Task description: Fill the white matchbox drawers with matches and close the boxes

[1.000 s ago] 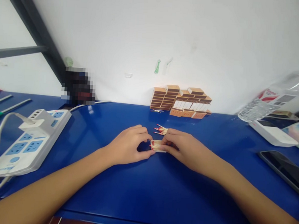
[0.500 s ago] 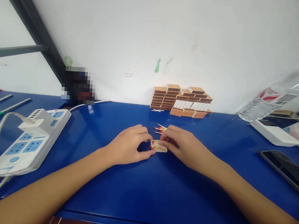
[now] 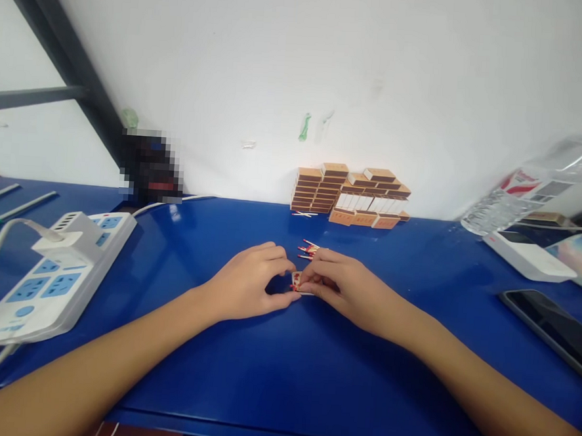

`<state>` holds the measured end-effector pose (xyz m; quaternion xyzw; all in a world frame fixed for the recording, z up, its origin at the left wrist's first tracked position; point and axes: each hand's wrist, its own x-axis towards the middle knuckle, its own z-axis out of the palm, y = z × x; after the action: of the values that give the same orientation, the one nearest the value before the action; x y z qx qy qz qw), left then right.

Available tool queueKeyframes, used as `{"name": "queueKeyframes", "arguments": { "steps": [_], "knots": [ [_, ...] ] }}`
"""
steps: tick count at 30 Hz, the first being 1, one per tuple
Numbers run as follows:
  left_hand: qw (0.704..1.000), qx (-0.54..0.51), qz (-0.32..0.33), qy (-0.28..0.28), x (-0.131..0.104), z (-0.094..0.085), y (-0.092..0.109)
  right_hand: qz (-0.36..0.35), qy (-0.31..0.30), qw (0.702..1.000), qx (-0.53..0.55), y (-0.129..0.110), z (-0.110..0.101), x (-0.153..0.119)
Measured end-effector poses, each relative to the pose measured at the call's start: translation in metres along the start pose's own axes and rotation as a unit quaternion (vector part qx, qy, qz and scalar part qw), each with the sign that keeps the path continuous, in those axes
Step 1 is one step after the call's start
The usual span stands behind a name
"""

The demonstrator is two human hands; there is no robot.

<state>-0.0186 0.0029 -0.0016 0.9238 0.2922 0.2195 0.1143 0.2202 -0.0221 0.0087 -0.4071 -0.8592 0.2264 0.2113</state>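
Note:
A small white matchbox tray (image 3: 295,275) lies on the blue tabletop between my hands, with red-tipped matches (image 3: 295,286) in it. My left hand (image 3: 252,281) grips the tray's left end between thumb and forefinger. Over the tray, my right hand (image 3: 353,284) has thumb and fingers pinched together at the matches, hiding most of the tray's right part. Just beyond, a small pile of loose matches (image 3: 307,248) lies on the table, partly covered by my right hand.
Stacked matchboxes (image 3: 366,199) stand against the wall, with a few matches (image 3: 304,213) before them. At left lies a power strip (image 3: 60,283) with a cable. To the right are a plastic bottle (image 3: 514,192), a white device (image 3: 528,255) and a phone (image 3: 550,332).
My right hand has shifted slightly left, its fingertips now further over the tray and covering more of the matches. My left hand stays at the tray's end.

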Motion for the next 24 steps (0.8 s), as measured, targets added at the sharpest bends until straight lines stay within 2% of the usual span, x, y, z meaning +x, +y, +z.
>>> {"name": "queueKeyframes", "arguments": {
  "steps": [12,24],
  "knots": [
    [1.0,0.003,0.007,-0.004,0.0004,-0.0002,0.0,-0.004,0.003,0.999,-0.054,-0.0028,0.0002,-0.0014],
    [1.0,0.0,0.003,-0.008,0.0005,-0.0009,-0.0006,-0.094,0.021,0.994,-0.051,-0.0027,0.0035,-0.0051]
  ]
}}
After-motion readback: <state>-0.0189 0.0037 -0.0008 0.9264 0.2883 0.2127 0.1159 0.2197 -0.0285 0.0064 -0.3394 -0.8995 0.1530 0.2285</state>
